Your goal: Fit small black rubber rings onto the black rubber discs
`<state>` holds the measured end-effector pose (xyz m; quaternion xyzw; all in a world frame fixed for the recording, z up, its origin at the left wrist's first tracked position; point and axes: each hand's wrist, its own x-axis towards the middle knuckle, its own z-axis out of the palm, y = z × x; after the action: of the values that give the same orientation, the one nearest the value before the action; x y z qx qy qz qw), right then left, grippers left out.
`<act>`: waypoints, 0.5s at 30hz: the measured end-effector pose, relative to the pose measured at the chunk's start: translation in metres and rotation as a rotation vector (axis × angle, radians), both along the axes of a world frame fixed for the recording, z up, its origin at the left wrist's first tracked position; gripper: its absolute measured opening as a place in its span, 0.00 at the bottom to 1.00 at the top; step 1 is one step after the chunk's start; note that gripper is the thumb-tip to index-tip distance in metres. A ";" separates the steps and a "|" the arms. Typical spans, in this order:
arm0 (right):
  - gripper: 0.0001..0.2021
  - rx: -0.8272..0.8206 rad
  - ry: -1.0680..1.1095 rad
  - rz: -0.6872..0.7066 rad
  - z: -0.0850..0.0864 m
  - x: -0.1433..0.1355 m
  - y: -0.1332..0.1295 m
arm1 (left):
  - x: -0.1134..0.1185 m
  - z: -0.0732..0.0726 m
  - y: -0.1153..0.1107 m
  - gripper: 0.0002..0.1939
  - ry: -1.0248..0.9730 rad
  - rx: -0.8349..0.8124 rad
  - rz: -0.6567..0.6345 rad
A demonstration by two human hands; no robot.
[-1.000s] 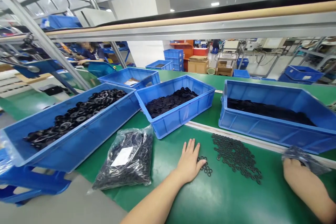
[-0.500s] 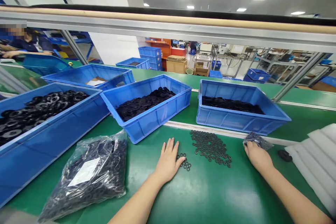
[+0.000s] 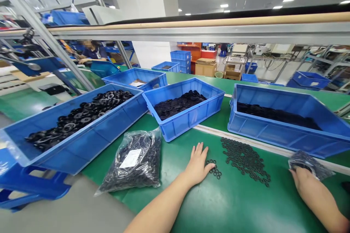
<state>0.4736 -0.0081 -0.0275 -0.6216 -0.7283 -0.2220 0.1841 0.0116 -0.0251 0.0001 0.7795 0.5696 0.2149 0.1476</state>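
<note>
- Head view, left side: the left hand (image 3: 196, 169) lies palm down on the green bench (image 3: 218, 209). Its fingers (image 3: 200, 148) are extended and slightly parted, with the thumb spread wide. They grip nothing.
- Small group of rings (image 3: 216, 171): immediately right of the left fingers, beside the thumb tip. Contact between thumb and rings cannot be confirmed. Its long axis slants from far left to near right.
- Large patch of rings (image 3: 244, 160): farther right of the left fingers, spread between the two hands and apart from both. Its long axis also runs from far left to near right; the far end faces the left fingers, the near end faces the right fingers.
- Nearer hand: left for the small group; left by a slight margin for the large patch.
- Head view, right side: the right hand (image 3: 308, 184) is bent at the small bag (image 3: 324, 167). The fingertips are hidden; their spacing, and whether they hold anything, cannot be determined.
- Small bag: extends rightward from the right fingers, in front of the right bin (image 3: 273, 136).
- Large bag (image 3: 133, 178): left of the left fingers, touched by neither hand.
</note>
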 end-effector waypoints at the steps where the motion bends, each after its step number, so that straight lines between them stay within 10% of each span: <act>1: 0.17 0.021 -0.020 0.013 0.000 -0.008 -0.005 | 0.000 0.004 -0.001 0.33 -0.035 0.042 0.005; 8: 0.19 -0.205 0.044 -0.054 0.001 -0.084 -0.064 | 0.019 0.021 -0.027 0.15 -0.318 0.398 -0.190; 15: 0.11 -0.525 -0.042 0.188 0.011 -0.167 -0.101 | 0.053 -0.006 -0.070 0.20 -0.034 0.115 -0.529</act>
<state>0.3066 -0.1094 -0.0166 -0.5730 -0.8190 -0.0208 0.0215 0.0649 -0.0954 -0.0056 0.9046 0.3305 0.2138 0.1638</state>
